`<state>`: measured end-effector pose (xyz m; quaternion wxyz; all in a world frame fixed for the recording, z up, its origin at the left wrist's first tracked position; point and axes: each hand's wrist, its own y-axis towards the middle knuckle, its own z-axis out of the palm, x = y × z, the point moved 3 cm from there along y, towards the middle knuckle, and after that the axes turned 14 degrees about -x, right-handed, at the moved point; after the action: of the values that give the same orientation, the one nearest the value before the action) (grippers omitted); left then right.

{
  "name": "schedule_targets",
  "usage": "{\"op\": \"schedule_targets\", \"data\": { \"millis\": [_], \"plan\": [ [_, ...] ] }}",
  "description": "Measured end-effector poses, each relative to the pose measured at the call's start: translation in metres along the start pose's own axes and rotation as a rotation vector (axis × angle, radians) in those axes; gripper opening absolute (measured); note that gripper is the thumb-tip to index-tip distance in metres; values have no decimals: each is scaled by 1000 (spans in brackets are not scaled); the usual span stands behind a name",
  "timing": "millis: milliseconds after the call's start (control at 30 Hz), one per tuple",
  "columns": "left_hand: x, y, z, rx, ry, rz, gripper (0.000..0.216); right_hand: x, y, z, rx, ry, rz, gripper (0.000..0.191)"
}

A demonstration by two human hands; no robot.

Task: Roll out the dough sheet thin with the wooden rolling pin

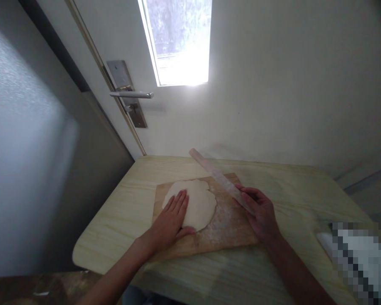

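A flat, roughly round sheet of dough lies on a wooden board dusted with flour. My left hand rests flat on the dough's left side, its fingers stretched out. My right hand is closed around one end of a floury rolling pin. The pin is raised above the board's right half and slants up to the left, past the dough's far edge. It appears apart from the dough.
The board lies on a pale wood-grain table with a rounded left corner. Behind stands a white door with a metal handle and a bright window pane. A blurred-out object sits at the table's right.
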<state>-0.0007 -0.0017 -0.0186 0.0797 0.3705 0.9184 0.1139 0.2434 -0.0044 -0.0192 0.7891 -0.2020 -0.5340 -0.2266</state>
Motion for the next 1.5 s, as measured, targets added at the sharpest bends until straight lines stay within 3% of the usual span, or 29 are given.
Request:
{"op": "schedule_targets", "data": {
  "millis": [167, 467, 700, 1033, 1167, 1300, 1400, 1500],
  "plan": [
    [-12, 11, 5, -62, 28, -37, 79, -1, 0, 0, 13, -4, -13, 14],
    [-24, 15, 3, -46, 71, -74, 75, -4, 0, -1, 43, -14, -10, 16],
    [-44, 0, 3, -162, 103, -167, 58, -3, 0, 1, 149, -133, -124, 14],
    [-56, -32, 1, -207, 79, -195, 60, 0, -4, 6, 307, -326, -169, 13],
    [-48, -39, -9, -197, -16, -178, 54, 4, -7, 10, 381, -389, -217, 11],
    [-19, -29, -37, -222, -242, -311, 38, 4, -9, 11, 440, -446, -259, 12],
    [8, 3, -62, -348, -332, -388, 35, 2, -10, 11, 465, -459, -262, 15],
    [27, 49, -66, -362, -285, -350, 34, 1, -10, 11, 462, -458, -243, 16]
  ]
}}
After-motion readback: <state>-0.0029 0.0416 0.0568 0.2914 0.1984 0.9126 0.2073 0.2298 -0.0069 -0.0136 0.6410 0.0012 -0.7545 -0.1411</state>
